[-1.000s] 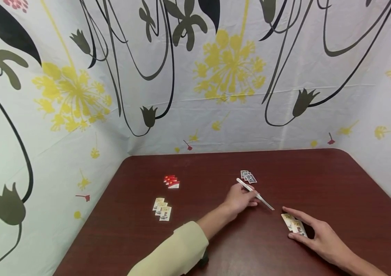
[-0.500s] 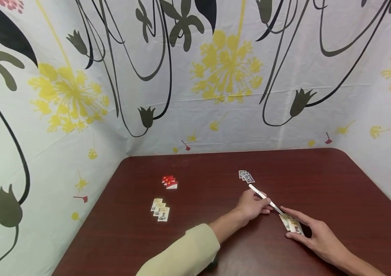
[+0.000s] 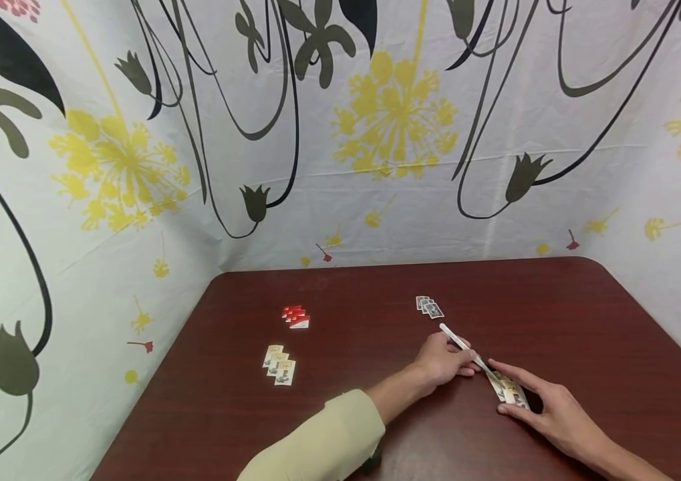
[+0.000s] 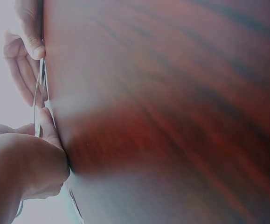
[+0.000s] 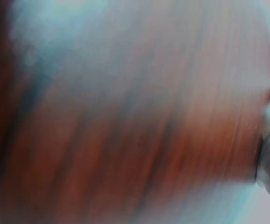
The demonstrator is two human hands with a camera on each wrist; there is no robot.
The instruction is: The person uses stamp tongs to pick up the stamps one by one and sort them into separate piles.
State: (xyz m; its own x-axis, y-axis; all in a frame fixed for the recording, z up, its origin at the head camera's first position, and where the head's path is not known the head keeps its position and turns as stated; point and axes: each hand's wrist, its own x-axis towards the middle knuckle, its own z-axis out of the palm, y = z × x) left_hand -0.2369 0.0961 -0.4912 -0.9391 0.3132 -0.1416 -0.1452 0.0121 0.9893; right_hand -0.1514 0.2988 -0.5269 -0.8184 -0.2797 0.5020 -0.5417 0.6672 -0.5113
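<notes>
My left hand [image 3: 444, 361] pinches a pair of slim white tweezers [image 3: 452, 335] between thumb and fingers. Their tips point down to the right and overlap two small pale printed cards [image 3: 514, 395] on the table. My right hand [image 3: 559, 409] lies around those cards, index finger stretched along the far side and thumb at the near side. In the left wrist view the tweezers [image 4: 38, 105] show edge-on between both hands, their arms slightly apart. The right wrist view catches only part of a hand at its right edge.
The dark red-brown table [image 3: 364, 294] holds overlapping groups of small cards: red ones [image 3: 296, 317] at back left, pale ones [image 3: 280, 365] nearer, and grey ones [image 3: 430, 306] at the back. A white floral-patterned cloth [image 3: 316, 153] hangs behind the table and at its sides.
My left hand has moved right and slightly nearer, bringing the tweezers' tips from beside the pale cards to over them. The right hand has kept its place around the cards.
</notes>
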